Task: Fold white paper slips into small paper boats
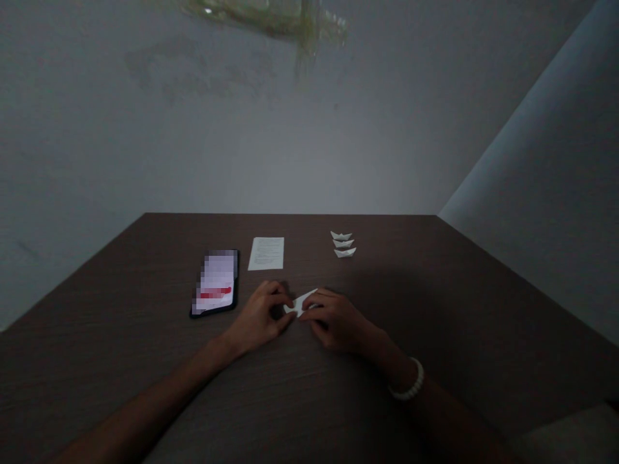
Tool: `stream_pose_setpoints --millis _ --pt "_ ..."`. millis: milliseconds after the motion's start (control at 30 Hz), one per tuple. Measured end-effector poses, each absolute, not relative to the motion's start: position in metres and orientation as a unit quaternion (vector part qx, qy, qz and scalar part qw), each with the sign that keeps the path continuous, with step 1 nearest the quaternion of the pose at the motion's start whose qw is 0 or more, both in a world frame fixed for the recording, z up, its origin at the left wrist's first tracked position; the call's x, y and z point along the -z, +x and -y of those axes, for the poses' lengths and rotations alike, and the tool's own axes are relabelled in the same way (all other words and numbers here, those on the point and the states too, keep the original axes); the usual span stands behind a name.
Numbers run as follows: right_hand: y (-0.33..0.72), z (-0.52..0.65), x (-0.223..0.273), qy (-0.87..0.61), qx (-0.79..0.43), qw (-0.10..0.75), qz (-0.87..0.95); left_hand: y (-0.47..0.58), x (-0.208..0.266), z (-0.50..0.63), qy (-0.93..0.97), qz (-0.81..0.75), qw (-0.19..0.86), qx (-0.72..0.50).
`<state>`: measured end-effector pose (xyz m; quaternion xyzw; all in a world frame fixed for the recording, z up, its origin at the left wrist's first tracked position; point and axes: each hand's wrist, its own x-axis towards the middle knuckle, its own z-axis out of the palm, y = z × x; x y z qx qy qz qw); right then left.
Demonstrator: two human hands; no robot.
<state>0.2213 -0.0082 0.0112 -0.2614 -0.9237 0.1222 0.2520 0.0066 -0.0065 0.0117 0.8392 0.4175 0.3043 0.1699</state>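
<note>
A small folded piece of white paper (300, 303) is between my two hands, low over the table. My left hand (264, 314) pinches its left end between thumb and fingers. At the other end, my right hand (333, 316) has its fingers closed on the paper and covers part of it. Beyond my right hand, three small white paper boats (343, 244) stand in a column, one behind another. Past my left hand lies a white sheet stack (266, 253) with lines of print on it.
A phone (215, 283) with a lit, partly pixelated screen lies left of my left hand. The dark wooden table (145, 258) runs back to a grey wall (242, 142) with a stained patch. A beaded bracelet (413, 381) circles my right wrist.
</note>
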Motion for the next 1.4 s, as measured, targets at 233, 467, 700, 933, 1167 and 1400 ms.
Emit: stream_pose_setpoints --millis 233,467,700,933,1167,1400 --pt "0.224 0.003 -0.007 -0.339 -0.101 0.320 0.879 0.003 -0.008 0.006 0.845 -0.414 0.172 -0.291" --pt "0.229 -0.007 -0.001 -0.404 -0.093 0.280 0.866 0.004 -0.008 0.006 0.844 -0.423 0.168 -0.284" --pt "0.224 -0.003 0.001 -0.417 -0.140 0.306 0.844 0.002 -0.005 0.003 0.831 -0.439 0.125 -0.318" --pt "0.221 -0.005 0.001 -0.442 -0.213 0.352 0.797 0.005 -0.012 0.018 0.877 -0.375 0.109 -0.279" --pt "0.218 -0.004 0.000 -0.444 -0.302 0.378 0.754 0.004 -0.006 0.019 0.897 -0.348 0.073 -0.262" --pt "0.220 -0.004 -0.003 -0.406 -0.233 0.373 0.801 0.003 -0.002 0.016 0.905 -0.338 0.046 -0.254"
